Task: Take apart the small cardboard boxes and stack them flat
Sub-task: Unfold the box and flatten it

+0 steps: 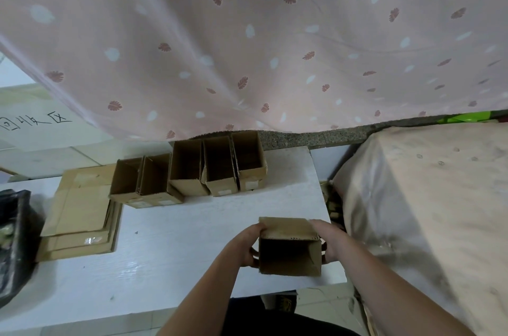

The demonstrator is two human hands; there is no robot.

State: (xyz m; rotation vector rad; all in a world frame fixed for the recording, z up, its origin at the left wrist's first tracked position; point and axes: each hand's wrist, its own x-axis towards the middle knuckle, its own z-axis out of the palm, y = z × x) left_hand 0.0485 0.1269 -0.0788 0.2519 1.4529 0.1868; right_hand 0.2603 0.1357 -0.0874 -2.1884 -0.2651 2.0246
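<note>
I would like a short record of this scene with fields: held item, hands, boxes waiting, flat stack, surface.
held item: open box
hands: left hand and right hand grip its two sides
boxes waiting: five open boxes in a row at the far edge
flat stack: flattened cardboard, far left
surface: white table

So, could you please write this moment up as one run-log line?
left hand: grips small open brown cardboard box | right hand: grips it | flattened cardboard stack: left on white table | five open boxes: waiting
</note>
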